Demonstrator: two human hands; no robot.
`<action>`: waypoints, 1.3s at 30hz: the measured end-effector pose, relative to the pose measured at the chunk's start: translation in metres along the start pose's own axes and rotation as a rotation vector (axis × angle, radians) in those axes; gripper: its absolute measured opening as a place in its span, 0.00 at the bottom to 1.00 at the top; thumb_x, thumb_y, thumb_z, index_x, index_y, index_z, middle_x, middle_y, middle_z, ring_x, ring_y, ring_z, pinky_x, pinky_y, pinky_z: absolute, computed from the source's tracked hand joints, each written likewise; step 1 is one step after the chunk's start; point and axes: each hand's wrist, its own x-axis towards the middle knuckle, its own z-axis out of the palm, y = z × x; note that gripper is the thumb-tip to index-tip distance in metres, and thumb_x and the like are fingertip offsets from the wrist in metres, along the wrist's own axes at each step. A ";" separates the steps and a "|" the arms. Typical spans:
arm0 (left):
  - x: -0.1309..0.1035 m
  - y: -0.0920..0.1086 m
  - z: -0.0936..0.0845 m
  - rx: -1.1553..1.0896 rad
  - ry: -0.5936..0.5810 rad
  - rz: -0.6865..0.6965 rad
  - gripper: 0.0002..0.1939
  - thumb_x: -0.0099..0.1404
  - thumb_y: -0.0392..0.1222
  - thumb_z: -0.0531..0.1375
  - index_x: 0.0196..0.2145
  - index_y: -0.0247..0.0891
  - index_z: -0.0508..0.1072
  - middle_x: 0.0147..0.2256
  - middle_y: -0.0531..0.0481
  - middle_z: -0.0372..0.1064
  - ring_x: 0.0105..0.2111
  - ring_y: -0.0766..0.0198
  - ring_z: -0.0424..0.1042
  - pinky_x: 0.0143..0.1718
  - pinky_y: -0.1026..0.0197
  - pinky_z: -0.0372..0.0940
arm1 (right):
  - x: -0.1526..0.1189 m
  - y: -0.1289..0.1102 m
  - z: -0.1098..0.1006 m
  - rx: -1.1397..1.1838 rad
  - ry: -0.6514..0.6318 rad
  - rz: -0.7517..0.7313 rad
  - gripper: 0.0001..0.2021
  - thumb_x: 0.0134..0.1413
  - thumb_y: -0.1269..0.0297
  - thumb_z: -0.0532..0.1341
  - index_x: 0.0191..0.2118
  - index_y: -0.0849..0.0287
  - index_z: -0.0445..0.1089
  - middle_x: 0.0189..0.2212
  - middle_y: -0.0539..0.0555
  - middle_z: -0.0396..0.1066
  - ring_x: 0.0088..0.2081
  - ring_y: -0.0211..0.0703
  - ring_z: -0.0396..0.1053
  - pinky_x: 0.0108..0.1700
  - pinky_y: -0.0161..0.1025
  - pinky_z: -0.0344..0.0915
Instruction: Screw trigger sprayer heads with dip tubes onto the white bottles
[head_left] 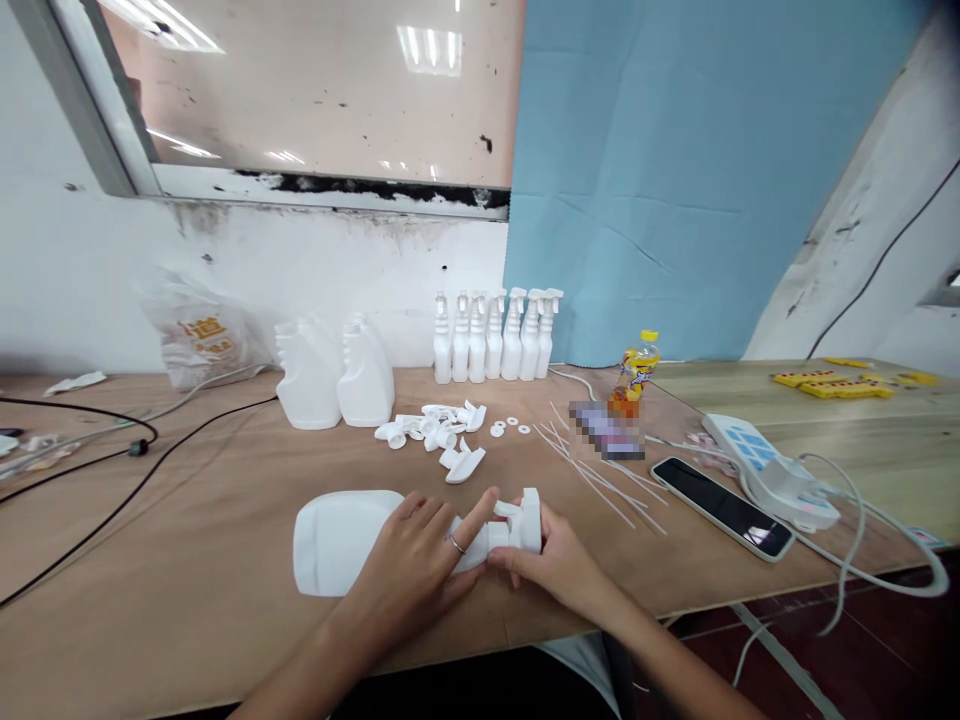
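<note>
A white spray bottle (349, 540) lies on its side near the table's front edge, its base to the left. Around its neck my left hand (431, 545) is closed, with a ring on one finger and the index finger stretched toward the trigger. The white spray head (529, 520) sits at the neck end, gripped by my right hand (551, 560) between thumb and fingers. Whether the head is screwed tight I cannot tell. Just beyond the hands lie loose white spray heads (463, 462), several white washers (512, 421) and thin white tubes (600, 478).
White bottles without heads (307, 385) stand at back left, beside a plastic bag (199, 335). Assembled spray bottles (495, 345) line the wall. Rightward are a drink bottle (637, 370), a phone (720, 505) and a power strip (772, 470) with cables. Black cables (187, 450) cross the left side.
</note>
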 end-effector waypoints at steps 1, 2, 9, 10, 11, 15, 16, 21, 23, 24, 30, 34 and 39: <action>0.000 -0.001 -0.005 -0.026 0.022 -0.001 0.40 0.67 0.51 0.61 0.69 0.37 0.50 0.43 0.43 0.74 0.42 0.50 0.71 0.47 0.47 0.63 | 0.000 -0.002 -0.002 -0.013 0.018 -0.004 0.23 0.45 0.56 0.73 0.44 0.59 0.67 0.30 0.48 0.72 0.24 0.37 0.66 0.28 0.35 0.65; 0.000 -0.003 -0.010 -0.051 0.054 0.000 0.41 0.67 0.52 0.61 0.70 0.39 0.49 0.49 0.41 0.72 0.47 0.49 0.70 0.51 0.45 0.61 | -0.001 -0.005 -0.006 -0.028 0.044 -0.017 0.24 0.44 0.56 0.74 0.44 0.59 0.68 0.31 0.49 0.73 0.27 0.39 0.68 0.30 0.36 0.67; -0.018 -0.028 -0.035 -0.181 0.092 -0.206 0.35 0.69 0.47 0.58 0.69 0.42 0.50 0.54 0.44 0.71 0.48 0.52 0.73 0.48 0.51 0.67 | -0.001 -0.027 -0.055 0.072 0.201 -0.219 0.20 0.43 0.61 0.75 0.43 0.55 0.73 0.41 0.52 0.74 0.42 0.45 0.71 0.46 0.38 0.68; -0.021 -0.029 -0.034 -0.218 0.073 -0.217 0.32 0.70 0.46 0.57 0.68 0.43 0.52 0.51 0.46 0.74 0.45 0.54 0.75 0.44 0.54 0.69 | 0.002 -0.029 -0.061 0.144 0.255 -0.249 0.21 0.43 0.61 0.75 0.44 0.54 0.73 0.43 0.52 0.73 0.43 0.44 0.71 0.46 0.38 0.68; -0.022 -0.029 -0.032 -0.243 0.073 -0.215 0.29 0.70 0.44 0.56 0.66 0.44 0.55 0.48 0.48 0.75 0.42 0.56 0.76 0.41 0.56 0.70 | 0.004 -0.031 -0.065 0.222 0.314 -0.270 0.22 0.43 0.60 0.75 0.46 0.52 0.72 0.45 0.52 0.73 0.44 0.44 0.71 0.46 0.38 0.69; -0.022 -0.022 -0.019 -0.179 0.296 -0.149 0.24 0.69 0.38 0.58 0.61 0.40 0.62 0.48 0.45 0.75 0.44 0.56 0.75 0.42 0.56 0.69 | 0.004 -0.036 -0.058 0.403 0.319 -0.161 0.20 0.49 0.53 0.72 0.46 0.54 0.71 0.45 0.54 0.72 0.39 0.44 0.74 0.42 0.40 0.72; -0.021 -0.019 -0.016 -0.153 0.344 -0.135 0.25 0.69 0.36 0.58 0.62 0.39 0.62 0.49 0.43 0.75 0.45 0.56 0.74 0.44 0.55 0.68 | 0.001 -0.038 -0.050 0.405 0.227 -0.099 0.20 0.51 0.50 0.71 0.45 0.56 0.71 0.42 0.56 0.73 0.38 0.45 0.74 0.41 0.41 0.72; -0.012 0.005 -0.004 -0.055 0.397 -0.031 0.26 0.69 0.33 0.59 0.63 0.38 0.62 0.53 0.39 0.72 0.51 0.50 0.70 0.50 0.48 0.65 | -0.017 -0.042 0.002 0.377 -0.173 0.026 0.29 0.50 0.46 0.70 0.53 0.56 0.67 0.46 0.61 0.74 0.46 0.54 0.75 0.46 0.49 0.72; -0.009 0.011 -0.001 -0.045 0.378 -0.020 0.25 0.69 0.34 0.59 0.62 0.40 0.63 0.57 0.39 0.69 0.55 0.48 0.68 0.53 0.44 0.63 | -0.010 -0.041 0.008 0.340 -0.062 -0.006 0.28 0.50 0.50 0.71 0.53 0.55 0.66 0.47 0.59 0.74 0.49 0.53 0.73 0.49 0.48 0.71; -0.008 0.012 0.000 -0.065 0.352 -0.021 0.26 0.69 0.36 0.59 0.63 0.40 0.63 0.59 0.39 0.67 0.57 0.48 0.66 0.55 0.44 0.62 | -0.002 -0.040 0.004 0.298 0.027 -0.040 0.27 0.51 0.52 0.71 0.53 0.55 0.66 0.48 0.59 0.74 0.50 0.52 0.73 0.51 0.47 0.70; -0.008 -0.001 0.009 -0.236 0.066 -0.113 0.22 0.70 0.40 0.57 0.60 0.39 0.64 0.60 0.41 0.65 0.56 0.51 0.67 0.54 0.47 0.66 | 0.104 -0.050 -0.105 -0.261 0.387 -0.276 0.27 0.48 0.57 0.69 0.53 0.59 0.63 0.49 0.60 0.73 0.45 0.54 0.74 0.42 0.46 0.72; -0.012 -0.006 0.020 -0.265 -0.131 -0.166 0.17 0.69 0.39 0.58 0.54 0.39 0.70 0.57 0.42 0.67 0.52 0.50 0.70 0.50 0.46 0.68 | 0.177 -0.056 -0.176 -0.819 0.686 -0.129 0.27 0.49 0.64 0.68 0.55 0.61 0.63 0.49 0.63 0.73 0.48 0.55 0.72 0.47 0.44 0.69; -0.014 -0.004 0.027 -0.268 -0.201 -0.157 0.12 0.70 0.40 0.56 0.49 0.40 0.73 0.49 0.44 0.71 0.49 0.51 0.70 0.50 0.48 0.65 | 0.226 -0.038 -0.203 -0.849 0.691 0.033 0.25 0.49 0.68 0.67 0.53 0.70 0.66 0.43 0.65 0.75 0.37 0.50 0.74 0.35 0.39 0.70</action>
